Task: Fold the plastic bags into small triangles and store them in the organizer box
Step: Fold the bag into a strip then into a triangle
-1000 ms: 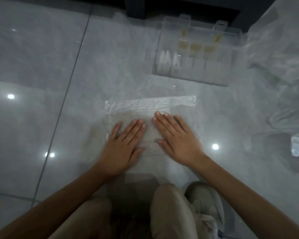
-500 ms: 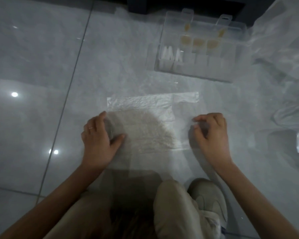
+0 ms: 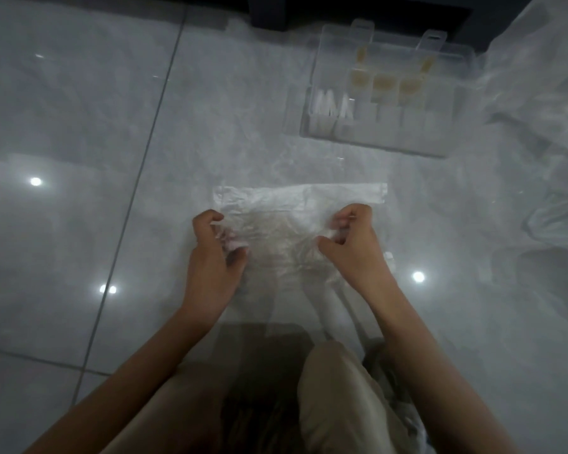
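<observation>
While you crouch over a glossy grey tiled floor (image 3: 79, 126) that mirrors spots of ceiling light, one clear plastic bag (image 3: 276, 204) lies before your knees. Its straight far edge runs left to right, facing the single clear organizer box (image 3: 374, 146); its long axis is hard to judge. Your left hand (image 3: 214, 257) pinches the bag's left side, your right hand (image 3: 354, 250) its right side. White folded triangles (image 3: 325, 108), too blurred to count, stand in the box's left compartments. Crumpled loose bags (image 3: 532, 77) heap at right.
</observation>
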Action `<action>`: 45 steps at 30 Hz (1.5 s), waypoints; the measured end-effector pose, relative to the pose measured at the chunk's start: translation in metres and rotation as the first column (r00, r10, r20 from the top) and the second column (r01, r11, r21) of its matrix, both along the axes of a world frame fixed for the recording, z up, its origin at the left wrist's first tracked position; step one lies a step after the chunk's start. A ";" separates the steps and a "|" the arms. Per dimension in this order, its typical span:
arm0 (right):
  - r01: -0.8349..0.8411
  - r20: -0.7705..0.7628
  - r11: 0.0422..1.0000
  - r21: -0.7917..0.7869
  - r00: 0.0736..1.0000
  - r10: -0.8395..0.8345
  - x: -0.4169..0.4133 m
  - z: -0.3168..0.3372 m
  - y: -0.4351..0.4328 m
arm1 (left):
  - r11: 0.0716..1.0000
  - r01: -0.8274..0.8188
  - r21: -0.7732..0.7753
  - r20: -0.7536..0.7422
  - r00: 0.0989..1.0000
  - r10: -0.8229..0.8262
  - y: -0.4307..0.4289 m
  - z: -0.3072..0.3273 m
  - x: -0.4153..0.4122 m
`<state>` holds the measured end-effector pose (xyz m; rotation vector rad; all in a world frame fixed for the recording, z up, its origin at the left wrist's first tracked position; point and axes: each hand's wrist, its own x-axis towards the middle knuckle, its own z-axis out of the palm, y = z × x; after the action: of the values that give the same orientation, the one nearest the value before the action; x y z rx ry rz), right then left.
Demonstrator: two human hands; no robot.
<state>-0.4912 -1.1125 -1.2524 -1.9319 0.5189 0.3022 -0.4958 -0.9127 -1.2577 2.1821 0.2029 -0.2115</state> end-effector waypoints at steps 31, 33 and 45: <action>-0.049 0.416 0.997 0.066 0.909 0.017 0.008 0.028 -0.045 | 0.993 0.118 -0.008 0.345 0.932 -0.108 0.017 0.048 0.031; -0.072 0.447 0.997 0.004 0.892 0.063 0.008 0.030 -0.047 | 0.992 0.127 0.024 0.370 0.920 -0.127 0.019 0.046 0.032; -0.057 0.318 0.996 -0.062 0.945 0.074 0.022 0.029 -0.036 | 0.990 -0.034 -0.136 0.144 0.988 0.054 0.007 0.043 0.039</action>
<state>-0.4692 -1.1488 -1.2231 -2.0020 0.2499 0.0130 -0.4571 -0.9061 -1.2144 2.0482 0.1491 -0.0376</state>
